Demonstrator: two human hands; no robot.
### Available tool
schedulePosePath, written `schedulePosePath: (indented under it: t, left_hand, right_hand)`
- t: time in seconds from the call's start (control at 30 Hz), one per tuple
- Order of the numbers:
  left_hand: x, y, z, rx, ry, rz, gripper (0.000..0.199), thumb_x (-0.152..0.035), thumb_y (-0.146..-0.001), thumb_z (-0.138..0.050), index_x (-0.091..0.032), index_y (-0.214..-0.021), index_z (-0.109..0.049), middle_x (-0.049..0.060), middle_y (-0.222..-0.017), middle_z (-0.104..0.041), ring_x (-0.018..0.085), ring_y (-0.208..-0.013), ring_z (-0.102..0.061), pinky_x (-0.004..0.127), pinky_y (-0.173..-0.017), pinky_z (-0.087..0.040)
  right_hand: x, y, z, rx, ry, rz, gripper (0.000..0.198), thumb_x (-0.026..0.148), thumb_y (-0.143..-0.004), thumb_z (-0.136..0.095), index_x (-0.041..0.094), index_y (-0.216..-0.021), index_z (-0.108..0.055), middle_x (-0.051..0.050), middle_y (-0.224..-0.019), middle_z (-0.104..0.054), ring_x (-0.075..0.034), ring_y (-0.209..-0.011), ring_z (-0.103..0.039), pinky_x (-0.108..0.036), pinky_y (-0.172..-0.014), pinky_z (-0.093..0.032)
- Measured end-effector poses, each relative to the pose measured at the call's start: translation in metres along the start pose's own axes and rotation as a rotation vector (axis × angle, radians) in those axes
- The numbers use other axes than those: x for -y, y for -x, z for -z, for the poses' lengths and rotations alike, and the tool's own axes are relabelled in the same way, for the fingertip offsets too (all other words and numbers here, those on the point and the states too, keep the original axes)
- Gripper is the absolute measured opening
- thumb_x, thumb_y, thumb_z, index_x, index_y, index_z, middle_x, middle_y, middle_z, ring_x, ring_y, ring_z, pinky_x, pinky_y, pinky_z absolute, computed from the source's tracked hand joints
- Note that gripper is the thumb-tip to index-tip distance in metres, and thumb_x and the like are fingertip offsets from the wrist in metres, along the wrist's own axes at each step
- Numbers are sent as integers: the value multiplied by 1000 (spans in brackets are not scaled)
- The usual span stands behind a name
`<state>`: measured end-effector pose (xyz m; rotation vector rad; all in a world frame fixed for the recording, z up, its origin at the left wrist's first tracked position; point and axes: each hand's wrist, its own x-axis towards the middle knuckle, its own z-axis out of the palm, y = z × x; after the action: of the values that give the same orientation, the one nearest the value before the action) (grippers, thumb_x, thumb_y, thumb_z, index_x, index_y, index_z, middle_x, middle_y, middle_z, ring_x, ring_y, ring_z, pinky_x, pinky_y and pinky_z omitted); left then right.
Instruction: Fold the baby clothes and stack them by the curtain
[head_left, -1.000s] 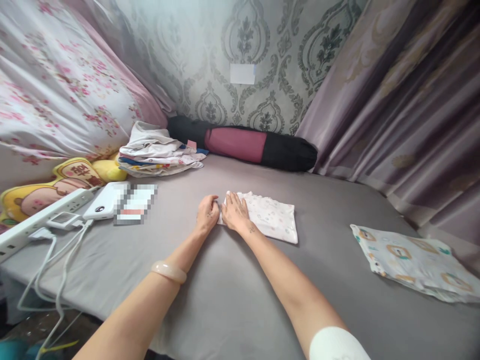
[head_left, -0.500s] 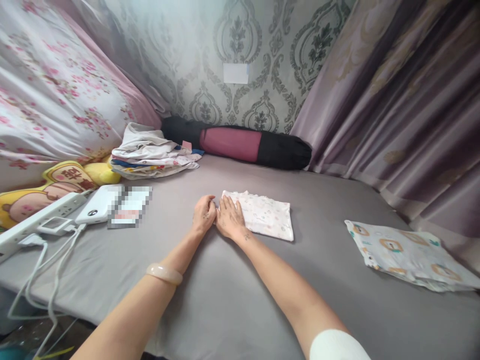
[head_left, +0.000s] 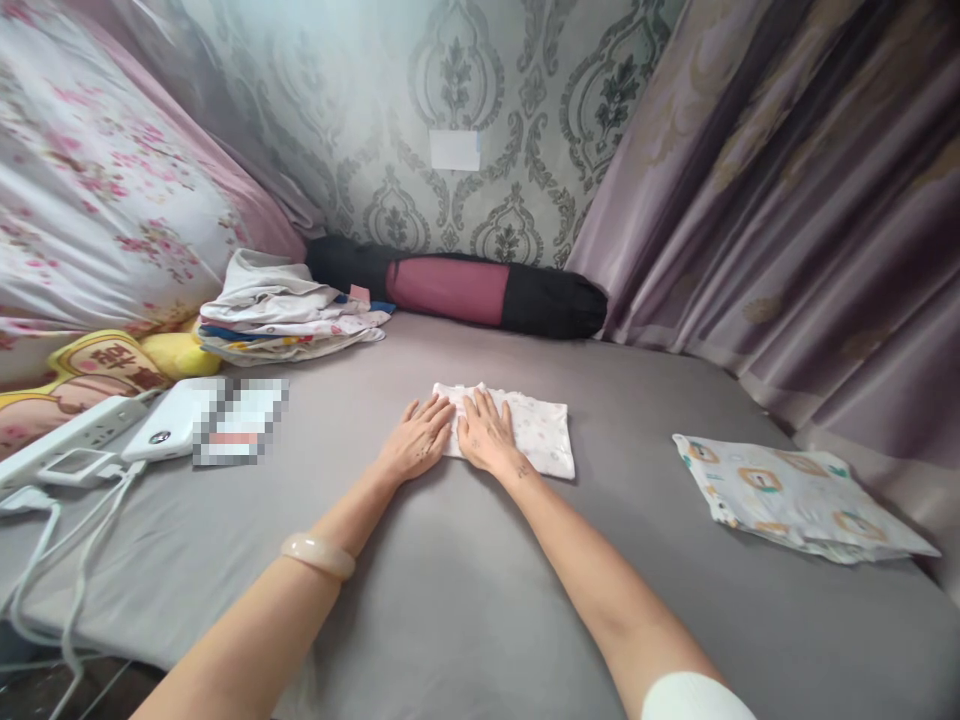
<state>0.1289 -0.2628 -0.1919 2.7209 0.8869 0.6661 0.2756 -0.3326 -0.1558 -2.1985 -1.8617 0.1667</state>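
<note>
- From the head view, the only one I have, I look forward and down at two bare forearms reaching over a grey sheet [head_left: 465,600].
- I see the left hand [head_left: 417,442] palm down, fingers stretched out, its fingertips on the left end of a folded white cloth [head_left: 546,436]; it grips nothing.
- A pale bangle [head_left: 319,556] sits on that forearm.
- I see the right hand [head_left: 486,432] just beside it, flat on the same cloth, fingers extended and slightly spread, holding nothing between them.
- A white sleeve [head_left: 697,697] shows on the right arm at the bottom of my view.
- The white cloth lies flat on the sheet near the middle of my view, most of it to the right of both hands; its print is faint and too small for me to make out.
- Well apart to the right, I have a second folded cloth [head_left: 787,495] with orange and green figures.
- At the back left, a stack of fabric [head_left: 281,310] lies beside a black and maroon roll [head_left: 450,290].
- Along the left I see a yellow cushion [head_left: 112,362], a white power strip [head_left: 94,430], a white device [head_left: 178,418] and a pixelated rectangle [head_left: 244,425].
</note>
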Motion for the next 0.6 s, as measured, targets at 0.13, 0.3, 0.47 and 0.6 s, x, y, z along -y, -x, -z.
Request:
schedulePosePath:
  t: [0.13,0.3,0.47,0.6]
  left_hand:
    - [0,-1,0,78,-16,25,47,-33,-97,-31,-21,-139,-48,10,-147,-46,24,-141,-36,50,-116,-21]
    - [1,0,1,93,-24,18,49,-37,-98,-28,-22,-140,-47,10,-148,-45,23,-141,-35,49,-116,-22]
    - [-1,0,4,109,-42,13,50,-40,-99,-28,-21,-141,-46,11,-149,-45,24,-141,-34,50,-116,-22]
    - [-4,-1,6,137,-87,11,57,-48,-99,-25,-17,-143,-43,13,-150,-42,25,-143,-31,51,-116,-22]
  right_hand:
    - [-2,1,-5,-7,11,1,55,33,-98,-25,12,-149,-35,-12,-158,-26,-25,-146,-19,-48,-117,-5]
    - [-3,2,-8,-38,7,13,55,34,-99,-24,12,-148,-36,-13,-158,-27,-25,-145,-19,-49,-117,-6]
    - [-5,1,-6,-19,-16,14,54,34,-99,-25,14,-148,-36,-12,-158,-26,-24,-146,-19,-49,-117,-6]
    - [-11,4,1,21,-32,34,54,33,-99,-24,12,-148,-35,-12,-158,-27,-23,-146,-20,-47,-118,-9]
